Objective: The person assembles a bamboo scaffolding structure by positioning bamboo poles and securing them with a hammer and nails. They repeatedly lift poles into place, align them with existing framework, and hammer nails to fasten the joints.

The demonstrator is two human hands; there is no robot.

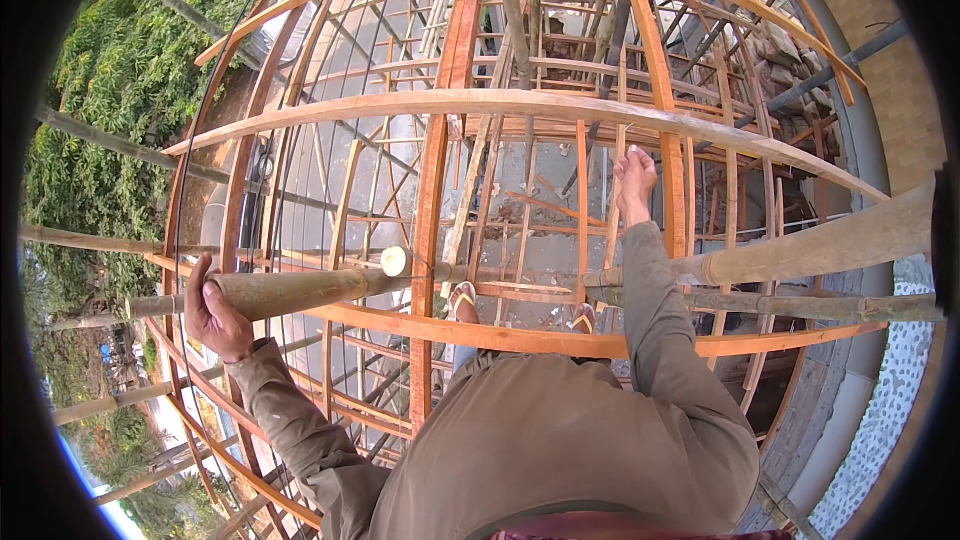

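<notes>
The person's left hand (222,318) lies against a bamboo pole (300,292) near its left end, thumb along the near face and fingers reaching up past it; whether it truly grips cannot be told. The right hand (635,178) is raised well apart from that stretch of pole, forward and to the right, its fingertips drawn toward the thumb; whether something thin is pinched there is too small to tell.

A pale timber strip (500,102) crosses just beyond the right fingertips, and a reddish plank (668,180) runs just right of that hand. A pale cut bamboo end (397,261) shows beside a lengthwise plank (428,210). Nearer the body, an orange strip (480,330) spans the front of the brown shirt (560,430). Sandalled feet (464,302) show beyond it. Thicker bamboo (830,240) extends at right; green foliage (120,90) fills the far left.
</notes>
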